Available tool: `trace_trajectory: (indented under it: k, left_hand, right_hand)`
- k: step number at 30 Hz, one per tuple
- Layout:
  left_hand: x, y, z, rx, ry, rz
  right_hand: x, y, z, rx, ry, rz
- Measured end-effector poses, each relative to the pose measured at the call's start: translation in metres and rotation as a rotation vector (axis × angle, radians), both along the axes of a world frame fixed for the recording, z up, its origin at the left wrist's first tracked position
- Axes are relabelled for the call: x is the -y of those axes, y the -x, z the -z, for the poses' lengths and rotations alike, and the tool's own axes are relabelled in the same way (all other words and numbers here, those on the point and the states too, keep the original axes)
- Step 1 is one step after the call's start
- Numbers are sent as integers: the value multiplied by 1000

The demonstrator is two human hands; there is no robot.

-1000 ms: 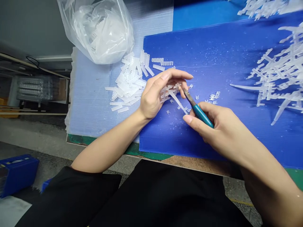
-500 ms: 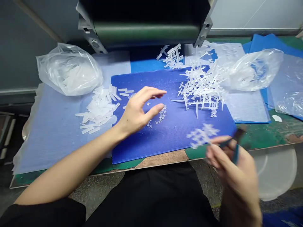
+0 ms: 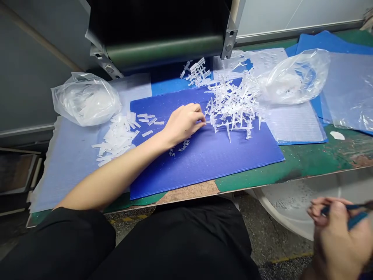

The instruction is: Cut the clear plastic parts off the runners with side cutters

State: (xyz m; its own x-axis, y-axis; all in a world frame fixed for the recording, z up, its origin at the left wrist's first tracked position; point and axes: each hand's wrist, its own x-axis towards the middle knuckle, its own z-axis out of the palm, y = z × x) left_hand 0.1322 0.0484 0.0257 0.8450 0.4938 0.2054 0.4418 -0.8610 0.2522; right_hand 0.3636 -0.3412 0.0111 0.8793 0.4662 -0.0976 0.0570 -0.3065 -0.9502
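My left hand [image 3: 188, 122] is pinched at the near left edge of a tangled pile of white plastic sprues [image 3: 233, 103], its fingertips on the end of a thin sprue. Down at the right, over a white tub [image 3: 294, 206], my right hand [image 3: 344, 233] is closed around blue-handled nippers [image 3: 357, 221]; their jaws are blurred near the frame edge. Tiny cut plastic pieces [image 3: 184, 145] lie on the blue board [image 3: 204, 167] beneath my left wrist. Left of them is a heap of flat white plastic strips [image 3: 118, 134].
An open clear bag [image 3: 87, 101] stands at the left, another clear bag [image 3: 300, 79] at the right. A smaller sprue cluster [image 3: 199, 72] lies under the green roller [image 3: 166, 50]. The green table edge [image 3: 294, 175] runs in front of the tub.
My left hand has gone right to the sprue pile and closed on a sprue. My right hand has moved right and down over the tub; the white sprue it held is no longer in it.
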Motion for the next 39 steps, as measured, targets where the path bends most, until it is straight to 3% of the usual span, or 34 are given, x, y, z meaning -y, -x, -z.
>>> trace_trajectory:
  k: [1,3,7,10,12,14,16,19,22,24,27,32,36,39]
  left_hand:
    - [5,5,-4,34,3,-19]
    - [19,16,-13,80,5,-59]
    - [49,39,-35,132,65,-70]
    - [59,58,-50,250,285,-55]
    - [59,72,-54,330,446,-56]
    - [55,85,-50,463,595,-70]
    - [51,96,-39,717,743,-99]
    - [47,104,-20,994,1030,-58]
    - [49,110,-12,977,1384,50]
    - [50,116,-12,969,1511,65]
    - [47,126,-11,1069,1522,4]
    - [33,136,-2,1353,1435,-249]
    - [28,132,6,1371,1390,-354]
    - [26,128,13,1353,1333,-348]
  right_hand:
    - [-20,14,-3,97,-53,91]
    - [-67,42,-12,135,-59,-19]
    - [-157,86,-36,248,-221,-540]
    - [-194,108,-51,359,-230,-759]
    - [-207,121,-57,402,-235,-773]
    - [-218,133,-60,318,-297,-699]
    - [-229,146,-60,67,-393,-640]
    - [-247,171,-56,-362,-458,-692]
    - [-260,195,-48,-551,-371,-781]
    - [-265,204,-43,-575,-295,-808]
    - [-271,202,-39,-577,-217,-837]
    - [-285,183,-33,-444,-212,-824]
    - [-293,175,-23,-369,-92,-976]
    - [-293,174,-20,-207,-14,-1032]
